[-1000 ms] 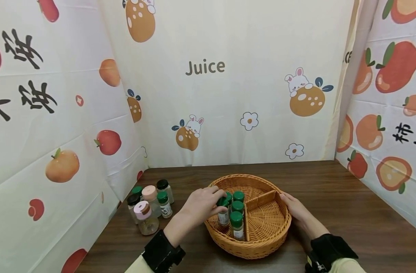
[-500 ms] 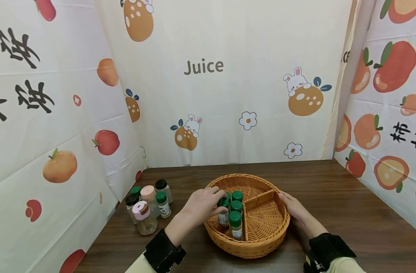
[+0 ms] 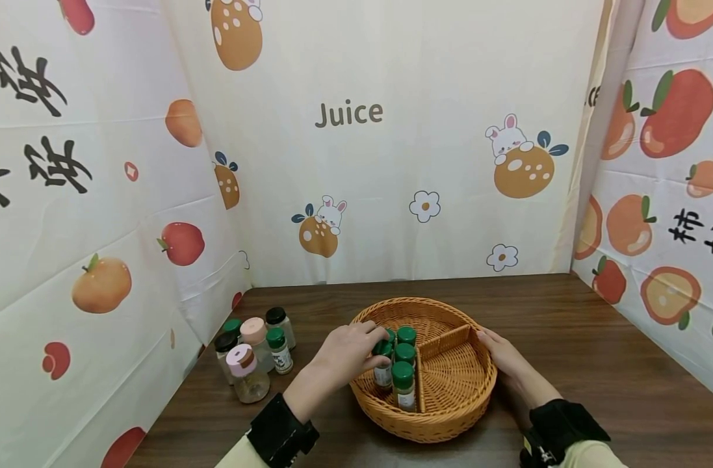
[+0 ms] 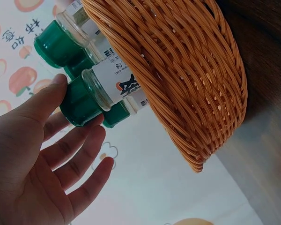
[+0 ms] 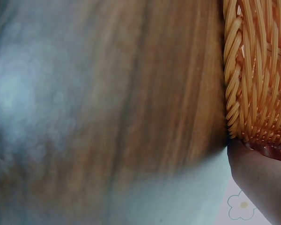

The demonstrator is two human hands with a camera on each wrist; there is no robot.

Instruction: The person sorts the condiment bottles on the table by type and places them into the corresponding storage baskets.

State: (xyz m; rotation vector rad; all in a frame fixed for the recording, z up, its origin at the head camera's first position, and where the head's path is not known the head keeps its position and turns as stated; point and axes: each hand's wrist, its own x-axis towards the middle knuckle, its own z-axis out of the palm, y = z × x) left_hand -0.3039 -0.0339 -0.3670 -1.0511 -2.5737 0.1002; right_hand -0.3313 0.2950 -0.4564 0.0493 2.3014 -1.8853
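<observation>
A round wicker basket (image 3: 426, 430) with a divider stands on the table. Several small glass spice jars with green caps (image 3: 403, 374) stand upright in its left part. My left hand (image 3: 344, 351) reaches over the left rim and pinches the green cap of one spice jar (image 4: 82, 99) between thumb and fingers; the left wrist view shows that jar's white label. On the basket's right rim, my right hand (image 3: 507, 359) holds the wicker, the fingertips partly hidden. From the right wrist, part of that hand (image 5: 257, 173) lies against the rim.
Left of the basket stands a cluster of jars, among them a pink-capped jar (image 3: 251, 377), a black-capped jar (image 3: 282, 325) and a green-capped jar (image 3: 280, 351). Printed cloth walls (image 3: 368, 162) enclose the dark wooden table (image 3: 543, 312) at the back and sides.
The head view has shifted very slightly. Both hands, the basket and the jars keep their places, with the left hand still at the same spice jar.
</observation>
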